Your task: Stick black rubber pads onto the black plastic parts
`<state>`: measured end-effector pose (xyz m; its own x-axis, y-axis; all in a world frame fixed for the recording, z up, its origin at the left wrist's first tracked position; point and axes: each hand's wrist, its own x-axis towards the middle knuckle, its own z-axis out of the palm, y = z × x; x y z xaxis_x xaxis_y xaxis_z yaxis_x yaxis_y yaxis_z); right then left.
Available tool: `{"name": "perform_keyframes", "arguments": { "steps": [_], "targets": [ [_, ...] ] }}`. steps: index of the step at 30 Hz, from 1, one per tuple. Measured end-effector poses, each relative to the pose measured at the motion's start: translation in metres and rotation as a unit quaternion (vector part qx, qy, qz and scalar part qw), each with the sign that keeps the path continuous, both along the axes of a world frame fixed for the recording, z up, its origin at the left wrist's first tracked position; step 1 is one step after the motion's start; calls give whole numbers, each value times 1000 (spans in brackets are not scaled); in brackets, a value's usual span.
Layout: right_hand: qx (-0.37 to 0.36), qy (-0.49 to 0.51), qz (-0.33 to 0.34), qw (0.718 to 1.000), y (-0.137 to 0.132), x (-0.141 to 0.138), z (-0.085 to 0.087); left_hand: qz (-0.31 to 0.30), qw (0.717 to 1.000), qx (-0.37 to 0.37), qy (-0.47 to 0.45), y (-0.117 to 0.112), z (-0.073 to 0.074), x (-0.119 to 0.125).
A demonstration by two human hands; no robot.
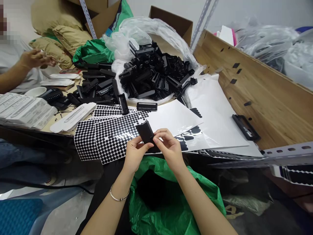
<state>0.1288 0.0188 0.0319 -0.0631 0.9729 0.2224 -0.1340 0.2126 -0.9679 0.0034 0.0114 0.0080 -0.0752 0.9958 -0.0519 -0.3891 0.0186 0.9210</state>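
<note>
Both hands held one black plastic part [146, 132] just above the bench's near edge, over an open green bag [176, 199]. The left hand [134, 154] had its fingers closed on the part's lower end; the right hand [169, 147] pinched its right side with fingers narrow. Sheets of black round stickers [107, 137] lay directly beneath, at the near edge. A heap of black parts [154, 73] sat mid-bench on clear plastic. A co-worker's hand [34, 58] was at the far left corner.
</note>
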Motion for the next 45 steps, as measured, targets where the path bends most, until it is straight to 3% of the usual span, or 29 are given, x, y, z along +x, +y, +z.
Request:
{"name": "perform_keyframes", "arguments": {
  "steps": [16,20,22,25,27,32,36,41,43,45],
  "targets": [
    [10,-19,-72,997,-2,-3,-6,-27,1000,12,-9,3,1,0],
    [-15,43,-126,991,2,-2,-8,-35,999,-9,-20,3,1,0],
    [-45,64,-93,993,5,0,-8,-47,999,-9,-23,2,1,1],
    [-70,14,7,997,6,3,-9,-61,998,-2,-17,1,1,2],
    [-62,-35,37,997,5,3,-11,-64,998,-2,-17,1,0,2],
    [27,-173,-7,985,1,4,-14,-62,998,-15,-12,1,0,1],
    [73,-230,-2,970,0,6,-12,-76,997,-20,23,-2,1,-5],
    [75,-272,-109,953,0,19,-4,-97,994,-33,42,-3,2,-13],
    [86,-336,-181,920,0,32,1,-95,994,-45,40,-3,2,-14],
    [93,-418,-244,870,0,50,7,-96,993,-52,34,-4,2,-13]
  ]
}}
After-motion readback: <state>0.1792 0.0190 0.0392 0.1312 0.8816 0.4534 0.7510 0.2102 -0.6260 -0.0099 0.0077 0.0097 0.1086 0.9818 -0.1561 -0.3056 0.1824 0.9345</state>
